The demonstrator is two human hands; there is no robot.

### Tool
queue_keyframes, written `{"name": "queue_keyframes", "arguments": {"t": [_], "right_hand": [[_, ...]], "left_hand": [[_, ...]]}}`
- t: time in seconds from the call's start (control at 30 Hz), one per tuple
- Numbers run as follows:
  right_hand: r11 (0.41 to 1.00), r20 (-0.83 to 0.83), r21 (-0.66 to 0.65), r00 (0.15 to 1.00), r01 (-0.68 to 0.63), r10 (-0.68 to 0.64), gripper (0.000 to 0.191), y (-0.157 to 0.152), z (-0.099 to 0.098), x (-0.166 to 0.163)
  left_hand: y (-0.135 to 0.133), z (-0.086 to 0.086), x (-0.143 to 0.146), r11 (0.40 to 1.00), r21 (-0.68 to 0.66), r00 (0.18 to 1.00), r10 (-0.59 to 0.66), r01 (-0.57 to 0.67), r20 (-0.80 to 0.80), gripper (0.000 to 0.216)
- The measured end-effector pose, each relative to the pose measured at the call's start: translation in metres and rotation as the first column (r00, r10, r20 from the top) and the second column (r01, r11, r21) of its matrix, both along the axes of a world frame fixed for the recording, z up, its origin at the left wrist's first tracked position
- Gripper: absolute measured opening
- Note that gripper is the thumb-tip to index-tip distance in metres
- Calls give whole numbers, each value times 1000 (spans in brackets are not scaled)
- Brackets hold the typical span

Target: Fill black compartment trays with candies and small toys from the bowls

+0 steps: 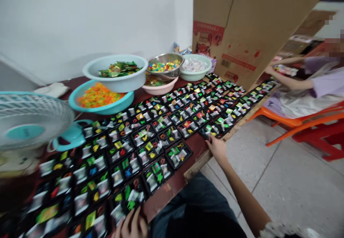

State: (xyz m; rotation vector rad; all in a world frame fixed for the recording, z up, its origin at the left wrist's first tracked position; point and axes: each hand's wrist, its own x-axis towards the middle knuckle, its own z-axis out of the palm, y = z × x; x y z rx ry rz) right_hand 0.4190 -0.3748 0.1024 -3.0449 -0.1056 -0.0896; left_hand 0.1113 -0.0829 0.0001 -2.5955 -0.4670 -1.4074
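On the maroon table [197, 152], left hand [131, 225] and right hand [216, 147] touch trays [143, 186] — grips unclear.

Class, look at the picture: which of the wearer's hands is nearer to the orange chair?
Right. The right hand is at a black tray, left of the orange chair in the picture; the left hand is farther off, near the picture's bottom edge.

A pale, plain wall [67, 12] is rising behind the reddish-brown desk [161, 204] and taking soft light. To the desk's right, a gray tiled floor [292, 184] (a dark seam [266, 166] is crossing it) is spreading out beneath an orange chair [284, 116] and a red plastic seat [311, 137].
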Motion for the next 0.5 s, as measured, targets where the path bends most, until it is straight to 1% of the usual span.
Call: {"name": "queue_keyframes", "arguments": {"t": [0.1,0.23,0.3,0.37,0.43,0.5], "right_hand": [[1000,38,-9,999,25,-25,27,-6,-10,4],[998,75,33,995,61,-63,38,-7,-21,8],[993,86,53,990,104,-108,39,-7,-20,7],[991,85,38,987,132,-134,38,-7,-17,4],[993,64,-6,991,114,-114,36,-6,-13,2],[998,24,-39,998,54,-53,33,-3,-9,0]], "left_hand": [[-8,2,2,998,-3,998,55,-55,-7,26],[-12,5,0,995,-4,994,100,-100,-46,22],[-12,5,-1,994,-19,993,103,-104,-59,22],[-13,4,-2,993,-38,993,108,-110,-55,22],[-12,2,-2,992,-56,993,108,-111,-46,24],[-12,1,-1,992,-63,994,102,-105,-43,25]]}}
